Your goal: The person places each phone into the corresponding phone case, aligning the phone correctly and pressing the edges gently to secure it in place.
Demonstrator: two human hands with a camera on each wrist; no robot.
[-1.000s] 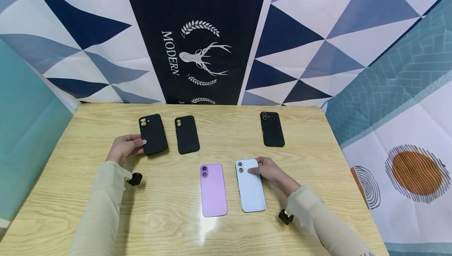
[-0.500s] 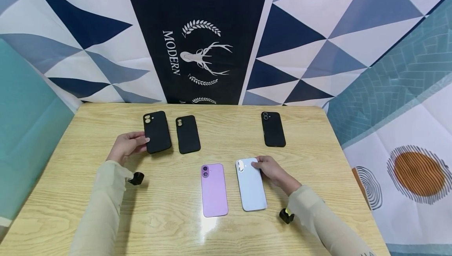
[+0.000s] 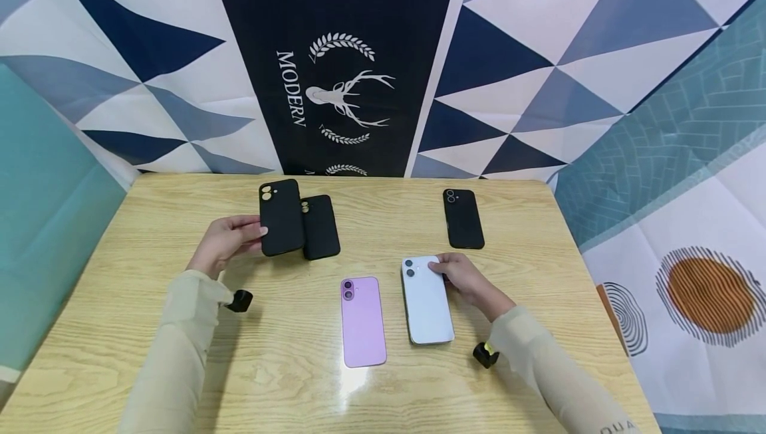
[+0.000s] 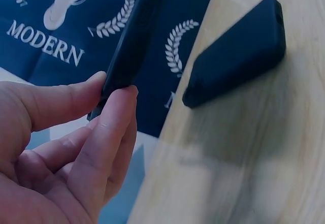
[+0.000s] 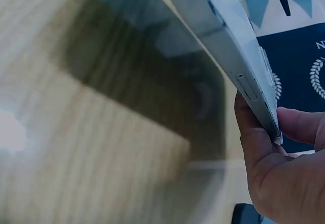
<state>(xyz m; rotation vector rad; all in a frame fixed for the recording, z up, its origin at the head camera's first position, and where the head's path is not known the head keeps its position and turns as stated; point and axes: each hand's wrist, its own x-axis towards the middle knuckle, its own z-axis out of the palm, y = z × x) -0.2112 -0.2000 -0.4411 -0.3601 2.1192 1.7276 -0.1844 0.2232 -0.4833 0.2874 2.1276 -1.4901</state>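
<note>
My left hand (image 3: 230, 241) pinches a black phone case (image 3: 281, 218) by its left edge, thumb on the back and fingers beneath. In the left wrist view that case (image 4: 133, 41) stands edge-on between thumb and fingers, lifted off the table. A second black phone case (image 3: 321, 228) lies just right of it, partly overlapped in the head view. My right hand (image 3: 469, 282) pinches a pale blue-white phone (image 3: 429, 304) at its upper right edge. The right wrist view shows this phone (image 5: 228, 56) raised, its shadow and reflection on the wood below. A purple phone (image 3: 364, 324) lies between the hands.
Another black phone or cased phone (image 3: 463, 218) with two camera rings lies at the back right of the wooden table (image 3: 287, 367). A patterned cloth backdrop (image 3: 359, 75) rises behind the table's far edge. Small black wrist cameras (image 3: 485, 355) hang under both sleeves.
My left hand has moved right and slightly back with its black case, which now overlaps the second case in view. My right hand has lifted the white phone and shifted it slightly back.
</note>
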